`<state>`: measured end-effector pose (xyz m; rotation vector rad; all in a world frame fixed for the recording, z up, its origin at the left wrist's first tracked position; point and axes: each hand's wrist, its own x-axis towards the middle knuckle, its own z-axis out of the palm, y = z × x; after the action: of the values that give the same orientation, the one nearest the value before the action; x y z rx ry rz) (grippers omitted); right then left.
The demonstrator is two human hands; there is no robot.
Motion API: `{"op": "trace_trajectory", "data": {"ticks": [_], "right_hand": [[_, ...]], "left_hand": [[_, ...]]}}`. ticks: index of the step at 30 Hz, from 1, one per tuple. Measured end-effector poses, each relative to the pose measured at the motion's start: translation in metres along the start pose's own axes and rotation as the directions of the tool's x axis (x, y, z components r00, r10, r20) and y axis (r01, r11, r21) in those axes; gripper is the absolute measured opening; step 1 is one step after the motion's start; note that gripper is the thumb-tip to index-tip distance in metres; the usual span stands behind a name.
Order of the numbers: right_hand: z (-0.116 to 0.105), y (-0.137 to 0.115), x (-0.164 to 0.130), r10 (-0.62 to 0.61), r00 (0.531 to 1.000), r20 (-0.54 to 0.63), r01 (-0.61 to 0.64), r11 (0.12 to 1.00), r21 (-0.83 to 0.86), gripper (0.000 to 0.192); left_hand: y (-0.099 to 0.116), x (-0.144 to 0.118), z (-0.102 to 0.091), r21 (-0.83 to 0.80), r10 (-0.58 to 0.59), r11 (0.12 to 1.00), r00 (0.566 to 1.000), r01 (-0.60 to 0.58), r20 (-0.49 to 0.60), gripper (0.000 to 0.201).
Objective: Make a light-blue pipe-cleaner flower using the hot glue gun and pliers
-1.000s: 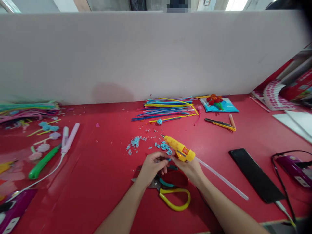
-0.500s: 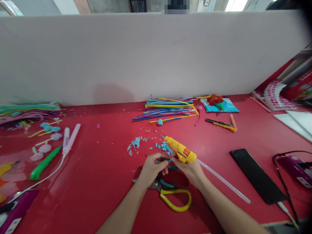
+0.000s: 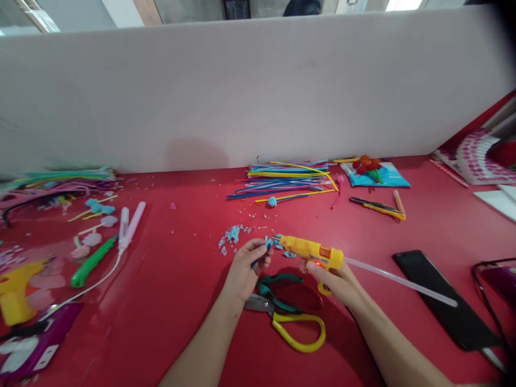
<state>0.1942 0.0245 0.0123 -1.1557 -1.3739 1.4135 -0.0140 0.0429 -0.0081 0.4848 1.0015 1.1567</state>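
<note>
1. Head view shows the left hand point(image 3: 245, 269) pinching a small blue fuzzy piece point(image 3: 267, 244) on a short blue stem between thumb and fingertips, held just above the red bench point(image 3: 181, 279).
2. The right hand point(image 3: 336, 277) is closed round the grip of a yellow glue gun point(image 3: 310, 250); its nozzle points left and sits just beside the blue piece — touching or not, I cannot tell. A clear glue stick point(image 3: 399, 280) juts from the gun's rear toward the right, and a red light glows near the trigger.
3. Judging progress: blue scraps point(image 3: 234, 235) lie scattered just beyond the hands, so trimming looks done, and the piece seems at the gluing stage. No glue is visible on it yet.
4. A heap of coloured fuzzy wires point(image 3: 288, 180) lies further back, with one small blue ball point(image 3: 272, 201) at its near edge. How many pieces remain to make cannot be told.
5. Room to move: scissors with yellow handles point(image 3: 294, 320) and pliers with teal grips point(image 3: 278, 282) lie directly under the hands, so lowering them is cramped.
6. The glue stick's tail reaches over a black phone point(image 3: 443, 301) at the right — swinging the gun that way looks tight.
7. Bare bench lies open to the left of the left hand, and a white partition wall point(image 3: 258, 91) closes off the far edge.
</note>
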Motion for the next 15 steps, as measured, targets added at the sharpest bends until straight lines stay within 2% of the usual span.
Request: {"op": "trace_trajectory", "data": {"ticks": [4, 15], "right_hand": [[0.0009, 0.0021, -0.0017, 0.000, 0.999, 0.054, 0.002, 1.000, -0.029, 0.021], [0.0056, 0.0064, -0.0036, 0.007, 0.998, 0.069, -0.003, 0.998, -0.069, 0.020]], "left_hand": [[0.0021, 0.0015, -0.0031, -0.049, 0.000, 0.999, 1.000, 0.000, -0.012, 0.022], [-0.0001, 0.0029, -0.0046, -0.065, -0.003, 0.998, 1.000, 0.001, -0.027, 0.022]]}}
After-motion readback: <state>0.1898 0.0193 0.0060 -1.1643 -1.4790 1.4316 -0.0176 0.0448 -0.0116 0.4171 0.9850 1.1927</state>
